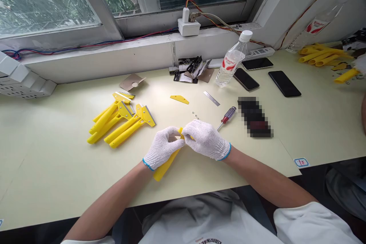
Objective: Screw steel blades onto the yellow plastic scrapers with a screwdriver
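Both my hands wear white knit gloves and meet at the head of a yellow scraper handle (pixel 166 166). My left hand (pixel 164 146) is closed around its upper part, the wide end sloping down toward the table's front edge. My right hand (pixel 204 139) pinches at the head; whatever small piece its fingertips hold is hidden. Beyond them lie a loose yellow clamp plate (pixel 179 99), a bare metal blade (pixel 212 98) and a few tiny screws or nuts (pixel 195 115). A screwdriver (pixel 228 116) with a purple and red handle rests just past my right hand.
Several yellow scrapers with blades (pixel 122 122) lie at left. Toward the window are a cardboard piece (pixel 132 82), black packets (pixel 191 69) and a water bottle (pixel 232 59). Phones (pixel 284 84) and a blurred dark object (pixel 255 117) lie right. Another person's gloved hand (pixel 360 64) is near yellow handles (pixel 323 56).
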`<state>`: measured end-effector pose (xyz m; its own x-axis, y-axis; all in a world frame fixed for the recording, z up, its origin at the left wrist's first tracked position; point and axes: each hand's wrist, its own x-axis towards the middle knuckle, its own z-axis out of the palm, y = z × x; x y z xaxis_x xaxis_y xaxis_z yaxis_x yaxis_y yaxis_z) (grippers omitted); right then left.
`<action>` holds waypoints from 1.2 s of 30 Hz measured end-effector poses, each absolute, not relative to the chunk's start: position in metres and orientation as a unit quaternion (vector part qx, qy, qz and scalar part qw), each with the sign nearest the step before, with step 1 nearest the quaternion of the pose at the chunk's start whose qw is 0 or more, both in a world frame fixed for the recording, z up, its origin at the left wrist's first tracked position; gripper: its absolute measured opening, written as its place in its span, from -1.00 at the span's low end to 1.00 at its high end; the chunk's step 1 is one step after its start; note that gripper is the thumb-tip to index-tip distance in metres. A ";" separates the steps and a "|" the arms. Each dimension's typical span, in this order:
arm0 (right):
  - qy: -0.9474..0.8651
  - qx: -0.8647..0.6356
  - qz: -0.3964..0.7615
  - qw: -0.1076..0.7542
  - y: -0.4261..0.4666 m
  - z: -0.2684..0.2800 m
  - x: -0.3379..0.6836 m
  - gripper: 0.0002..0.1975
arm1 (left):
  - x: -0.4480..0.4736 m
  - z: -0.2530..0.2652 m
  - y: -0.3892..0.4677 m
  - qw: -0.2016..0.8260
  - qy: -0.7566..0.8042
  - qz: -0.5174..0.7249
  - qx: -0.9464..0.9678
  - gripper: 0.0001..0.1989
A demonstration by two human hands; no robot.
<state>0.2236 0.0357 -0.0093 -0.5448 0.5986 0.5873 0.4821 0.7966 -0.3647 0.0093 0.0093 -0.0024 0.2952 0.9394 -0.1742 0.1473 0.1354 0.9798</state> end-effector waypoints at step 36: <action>-0.789 -0.522 0.169 0.276 0.098 -0.039 0.281 -0.83 | -0.018 -0.008 0.028 0.529 0.515 0.379 0.558 -0.24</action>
